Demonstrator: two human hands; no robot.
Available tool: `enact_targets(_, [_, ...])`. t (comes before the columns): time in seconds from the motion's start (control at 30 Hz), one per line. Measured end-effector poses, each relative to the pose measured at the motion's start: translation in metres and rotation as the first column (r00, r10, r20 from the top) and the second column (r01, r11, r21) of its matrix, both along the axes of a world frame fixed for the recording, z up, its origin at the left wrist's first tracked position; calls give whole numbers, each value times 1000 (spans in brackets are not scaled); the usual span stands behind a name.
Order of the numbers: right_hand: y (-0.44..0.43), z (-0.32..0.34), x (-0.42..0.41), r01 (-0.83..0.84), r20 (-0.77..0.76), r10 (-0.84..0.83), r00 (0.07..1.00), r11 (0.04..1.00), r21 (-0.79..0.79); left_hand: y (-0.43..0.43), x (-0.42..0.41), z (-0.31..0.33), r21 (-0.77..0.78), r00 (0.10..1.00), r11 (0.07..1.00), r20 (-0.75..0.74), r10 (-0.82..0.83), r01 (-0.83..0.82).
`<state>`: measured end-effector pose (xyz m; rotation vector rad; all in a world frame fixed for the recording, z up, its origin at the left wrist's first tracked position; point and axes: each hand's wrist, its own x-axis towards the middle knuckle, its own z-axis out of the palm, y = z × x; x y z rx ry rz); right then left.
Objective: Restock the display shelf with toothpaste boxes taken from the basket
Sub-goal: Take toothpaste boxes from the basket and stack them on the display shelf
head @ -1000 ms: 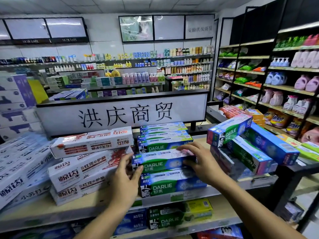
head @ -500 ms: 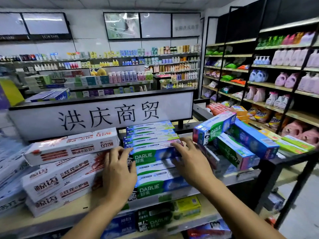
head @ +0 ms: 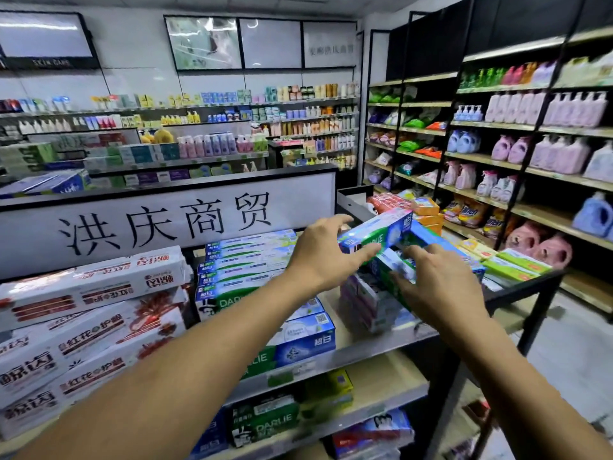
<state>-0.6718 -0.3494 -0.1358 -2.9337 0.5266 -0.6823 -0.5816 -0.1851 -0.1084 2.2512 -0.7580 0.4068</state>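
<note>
A stack of green-and-blue Darlie toothpaste boxes [head: 245, 260] stands in the middle of the display shelf [head: 365, 353]. At the shelf's right end lies a loose pile of the same boxes [head: 371, 303]; I cannot make out a basket around them. My left hand [head: 323, 252] grips the near end of the top blue-green box [head: 381, 232], thumb below and fingers above. My right hand [head: 438, 287] lies with spread fingers on a green box [head: 386, 265] just under it.
White-and-red toothpaste boxes [head: 93, 293] fill the shelf's left part. A white sign board [head: 166, 224] closes the back. A black rack [head: 530, 280] with flat green packs adjoins on the right, tall detergent shelves [head: 497, 161] beyond. More boxes sit on lower shelves [head: 265, 423].
Both hands left the middle Darlie stack and moved right to the loose pile. The left hand took hold of the top box. The view turned right.
</note>
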Motion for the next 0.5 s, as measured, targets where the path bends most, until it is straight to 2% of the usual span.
enact_targets(0.1, [1, -3, 9, -47, -50, 50, 998, 997, 56, -21, 8, 1, 127, 997, 992, -78, 12, -2])
enact_targets(0.2, [-4, -1, 6, -73, 22, 71, 997, 989, 130, -14, 12, 5, 65, 998, 998, -67, 12, -7])
enact_targets(0.27, [-13, 4, 0, -126, 80, 108, 991, 951, 282, 9, 12, 12, 2, 997, 1000, -73, 24, -24])
enact_targets(0.37, [-19, 12, -8, -268, 156, 219, 963, 816, 512, 67, 6, 19, -69, 992, 997, -126, 31, -40])
enact_targets(0.47, [-10, 17, -4, -385, 203, 356, 912, 575, 722, 133, -12, 23, -92, 984, 993, -173, 52, -69])
enact_targets(0.5, [-4, 17, 0, -404, 197, 403, 894, 533, 744, 153, -19, 24, -90, 981, 992, -181, 73, -90])
